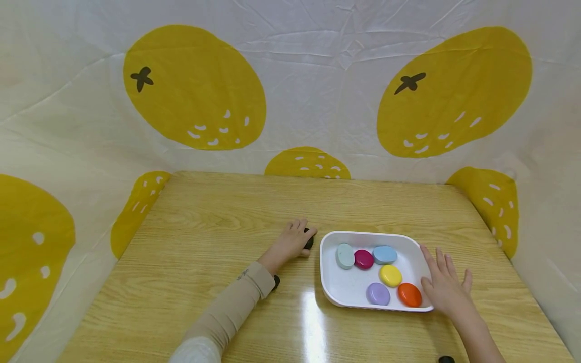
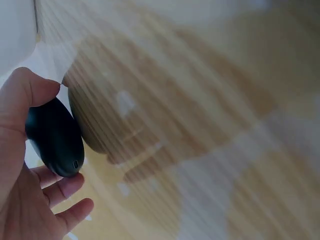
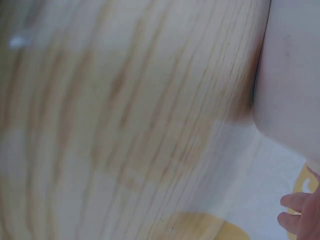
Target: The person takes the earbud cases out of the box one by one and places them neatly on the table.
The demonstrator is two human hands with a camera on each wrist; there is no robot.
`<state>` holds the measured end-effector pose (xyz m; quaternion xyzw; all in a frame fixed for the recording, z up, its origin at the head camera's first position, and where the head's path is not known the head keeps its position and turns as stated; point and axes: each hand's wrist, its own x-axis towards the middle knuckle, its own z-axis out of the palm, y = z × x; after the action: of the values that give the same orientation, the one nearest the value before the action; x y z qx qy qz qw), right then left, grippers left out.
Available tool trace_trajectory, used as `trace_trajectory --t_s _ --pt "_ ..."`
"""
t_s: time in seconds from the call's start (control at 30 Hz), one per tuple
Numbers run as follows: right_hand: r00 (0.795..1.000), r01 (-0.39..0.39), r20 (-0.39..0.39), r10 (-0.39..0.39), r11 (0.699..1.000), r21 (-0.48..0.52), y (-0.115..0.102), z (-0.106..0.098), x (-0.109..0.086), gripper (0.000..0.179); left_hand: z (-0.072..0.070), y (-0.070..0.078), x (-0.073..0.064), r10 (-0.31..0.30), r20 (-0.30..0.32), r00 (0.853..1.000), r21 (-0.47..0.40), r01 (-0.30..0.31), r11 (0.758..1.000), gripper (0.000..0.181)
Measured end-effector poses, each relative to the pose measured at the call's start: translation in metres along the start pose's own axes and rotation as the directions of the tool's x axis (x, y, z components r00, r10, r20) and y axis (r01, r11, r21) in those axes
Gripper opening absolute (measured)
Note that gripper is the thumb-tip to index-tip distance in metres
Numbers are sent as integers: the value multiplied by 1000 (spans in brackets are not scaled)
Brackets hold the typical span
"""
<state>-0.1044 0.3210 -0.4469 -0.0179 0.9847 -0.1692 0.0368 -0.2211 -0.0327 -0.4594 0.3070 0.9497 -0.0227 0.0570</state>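
In the head view, my left hand (image 1: 290, 241) is left of the white tray (image 1: 333, 287) and holds a smooth black oval object (image 1: 308, 239). The left wrist view shows its thumb and fingers around this black oval object (image 2: 56, 137), which has a small slot near one end. My right hand (image 1: 447, 287) lies at the tray's right rim, its fingers fairly straight. Inside the tray are several smooth rounded pieces: pale green (image 1: 345, 256), magenta (image 1: 363, 259), light blue (image 1: 385, 255), yellow (image 1: 391, 276), lilac (image 1: 378, 294) and orange-red (image 1: 410, 295). Only fingertips of the right hand (image 3: 296, 212) show in its wrist view.
Everything stands on a wooden table (image 1: 204, 227). A white cloth (image 1: 317, 101) with large yellow fruit prints hangs behind it and at both sides. Near the bottom edge, a small black item (image 1: 446, 359) is partly cut off beside the right forearm.
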Motion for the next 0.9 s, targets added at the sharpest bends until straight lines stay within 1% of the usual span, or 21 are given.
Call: trace_trajectory --t_s 0.13,0.33,0.47,0.57,0.63,0.7,0.8,0.83,0.9 --pt "1000 -4 5 4 1000 -2 0 0 0 72 -1 0 0 -11 44 999 3 11 1000 58" --pt "1000 -7 9 7 1000 -1 0 0 0 72 -2 0 0 -38 78 996 -37 41 998 60" --pt "1000 -8 6 8 1000 3 -1 1 0 73 -3 -1 0 -48 102 994 -86 57 995 60" --pt "1000 -5 4 5 1000 3 -1 0 1 73 -4 -3 0 -60 116 991 -146 77 986 61" --pt "1000 -5 3 4 1000 1 -1 0 1 73 -6 -6 1 -62 95 994 -190 79 979 61" --pt "1000 -3 0 3 1000 2 -1 0 0 72 -11 -7 1 -54 59 997 -233 66 970 59" --pt "1000 -1 -5 1 1000 2 -2 0 0 72 -24 -6 2 -26 -24 999 -274 19 962 53" --pt "1000 -1 -5 1 1000 3 -2 0 0 72 -30 -4 2 -15 -41 999 -279 3 960 52" --pt "1000 0 -5 0 1000 3 -2 1 0 72 -41 2 2 11 -73 997 -261 -30 965 51"
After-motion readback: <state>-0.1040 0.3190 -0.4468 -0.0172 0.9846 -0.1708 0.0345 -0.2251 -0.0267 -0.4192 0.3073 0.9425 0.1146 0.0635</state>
